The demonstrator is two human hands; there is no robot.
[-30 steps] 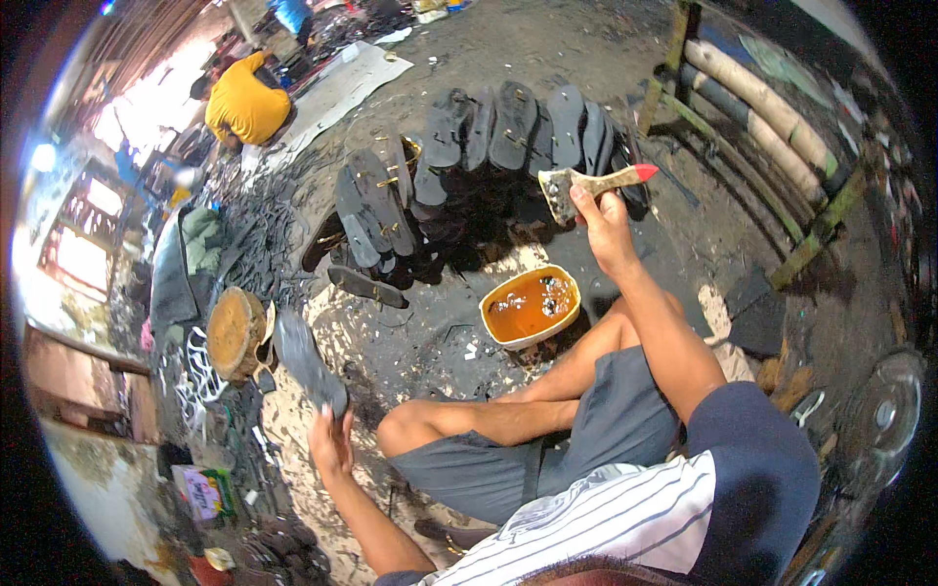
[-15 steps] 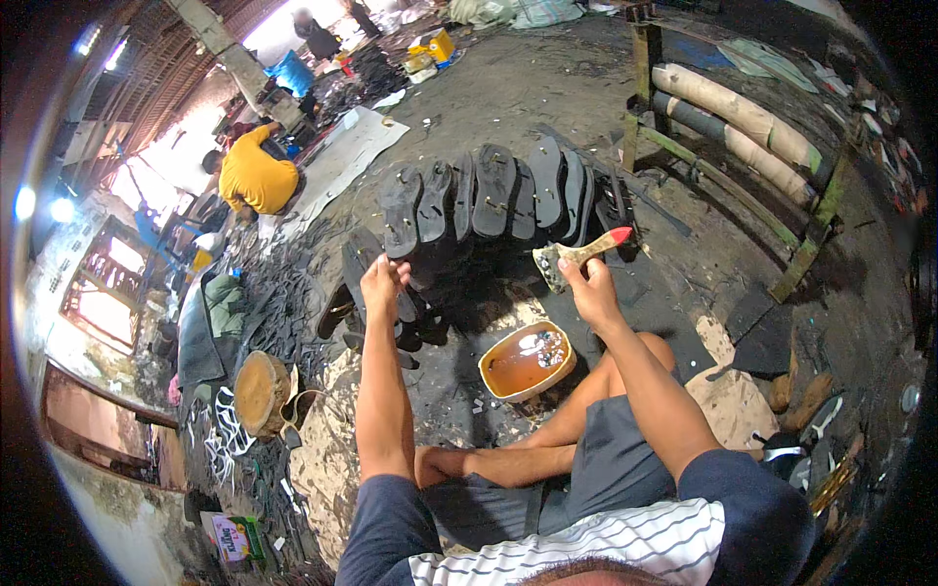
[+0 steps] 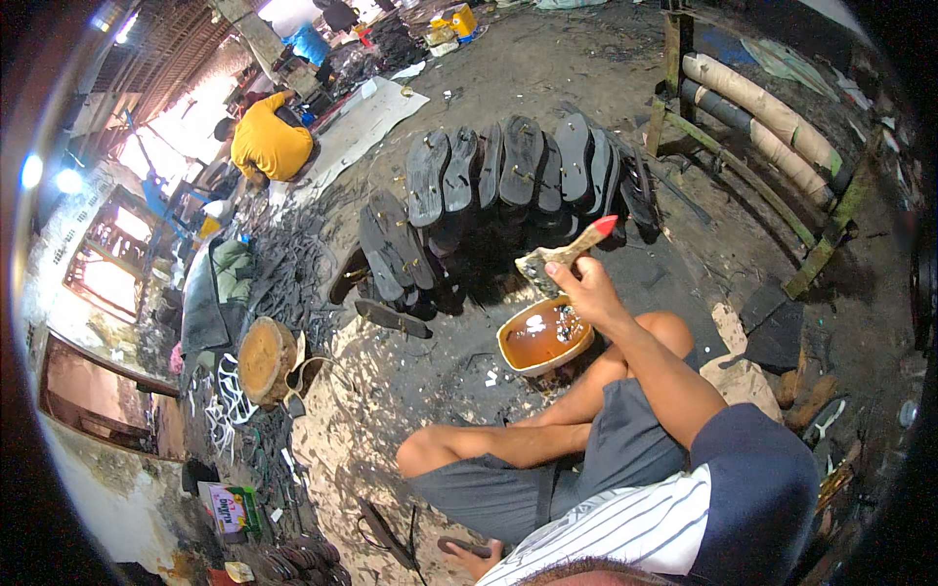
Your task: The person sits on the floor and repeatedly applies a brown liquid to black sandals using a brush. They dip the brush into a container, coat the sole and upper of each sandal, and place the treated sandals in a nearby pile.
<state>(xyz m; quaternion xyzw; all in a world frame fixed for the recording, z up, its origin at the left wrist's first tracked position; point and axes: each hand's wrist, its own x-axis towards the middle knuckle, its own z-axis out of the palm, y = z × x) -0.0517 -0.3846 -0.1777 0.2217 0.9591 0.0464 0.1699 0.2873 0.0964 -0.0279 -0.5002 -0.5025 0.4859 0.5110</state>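
Note:
My right hand [image 3: 589,291] grips a brush [image 3: 578,244] by its wooden, red-tipped handle, with the stained bristles pointing left. Just below is a yellow-rimmed bowl [image 3: 535,372] of shiny amber liquid. Low at the picture's bottom edge, my left hand [image 3: 477,561] is closed on a small dark sandal sole [image 3: 463,547]; its arm is out of sight. Beyond the bowl, several black sandal soles [image 3: 523,161] lean in a curved row, small pegs sticking out of them. One more sole [image 3: 393,318] lies flat at the row's near left end.
A round wooden block [image 3: 266,361] stands at left beside white straps [image 3: 230,396] and dark scraps. Dark sandals [image 3: 293,565] are heaped at lower left. A rack with rolls [image 3: 762,107] stands at far right. A person in a yellow shirt [image 3: 272,142] crouches at far left.
My left hand has left the row's left end and dropped back beside my body. The brush has shifted left, nearer the bowl. The whole view has turned slightly.

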